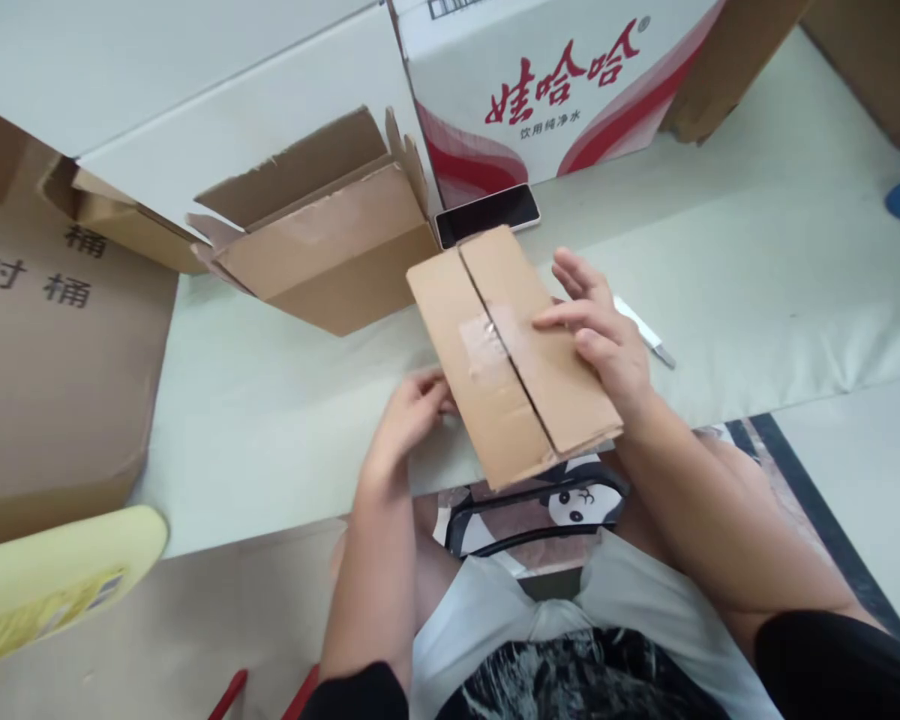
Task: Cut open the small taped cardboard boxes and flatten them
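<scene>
A small cardboard box (510,380) is tilted in front of me, its two top flaps meeting at a seam under a patch of clear tape. My left hand (411,415) is at its left side with bent fingers closed against the lower edge; the fingertips are partly hidden by the box. Over the right part of the top lies my right hand (604,335), its index finger touching the flap and the other fingers apart. A white utility knife (645,332) rests on the table just beyond my right hand. A phone (489,215) lies behind the box.
An open cardboard box (330,235) stands tilted at the back left. Behind are a white and red carton (562,100) and a plain white box (255,120). A large brown carton (60,350) and a yellow rounded object (67,580) are at left. The table's (270,440) front edge runs before my lap.
</scene>
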{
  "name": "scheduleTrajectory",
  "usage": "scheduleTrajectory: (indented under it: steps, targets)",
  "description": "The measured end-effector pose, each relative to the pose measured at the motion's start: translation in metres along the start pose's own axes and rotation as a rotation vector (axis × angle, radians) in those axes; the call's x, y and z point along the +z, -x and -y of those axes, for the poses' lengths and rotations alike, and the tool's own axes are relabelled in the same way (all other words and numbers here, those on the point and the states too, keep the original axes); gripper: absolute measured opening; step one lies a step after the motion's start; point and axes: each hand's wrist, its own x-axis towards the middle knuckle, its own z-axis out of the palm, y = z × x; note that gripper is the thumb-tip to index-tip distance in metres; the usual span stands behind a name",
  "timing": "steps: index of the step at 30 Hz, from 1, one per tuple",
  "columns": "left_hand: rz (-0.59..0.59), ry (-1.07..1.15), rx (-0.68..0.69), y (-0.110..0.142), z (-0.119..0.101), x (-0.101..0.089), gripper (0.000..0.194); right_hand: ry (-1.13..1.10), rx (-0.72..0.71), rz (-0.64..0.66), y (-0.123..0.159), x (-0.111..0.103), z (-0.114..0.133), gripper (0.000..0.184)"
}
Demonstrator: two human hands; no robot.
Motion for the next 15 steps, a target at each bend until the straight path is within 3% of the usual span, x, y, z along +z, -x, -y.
scheduleTrajectory:
  steps: [3, 4, 6, 8, 11, 13, 15]
  targets:
    - [-0.306, 0.008, 0.455, -0.005, -0.004, 0.001, 0.048, -0.026, -0.015, 0.066, 0.000, 0.005, 0.002, 0.039]
    - [-0.322, -0.007, 0.635, -0.004, -0.006, 0.001, 0.052, -0.033, -0.026, 0.088, 0.000, 0.007, 0.003, 0.037]
    - [-0.190, -0.149, 0.880, -0.001, -0.010, 0.003, 0.052, -0.011, -0.021, 0.107, 0.001, 0.010, 0.003, 0.038]
    - [-0.054, -0.316, 0.948, 0.003, -0.014, 0.008, 0.047, 0.079, 0.072, -0.006, -0.001, 0.007, 0.000, 0.040]
    - [-0.036, -0.401, 0.935, 0.009, -0.014, 0.018, 0.047, 0.461, 0.330, -0.314, -0.006, -0.009, -0.009, 0.042]
    - [-0.083, -0.379, 0.922, 0.010, -0.012, 0.026, 0.048, 0.832, 0.464, -0.323, -0.010, -0.023, -0.016, 0.050]
    - [-0.125, -0.331, 0.913, 0.010, -0.009, 0.032, 0.047, 1.075, 0.553, -0.193, -0.013, -0.037, -0.021, 0.049]
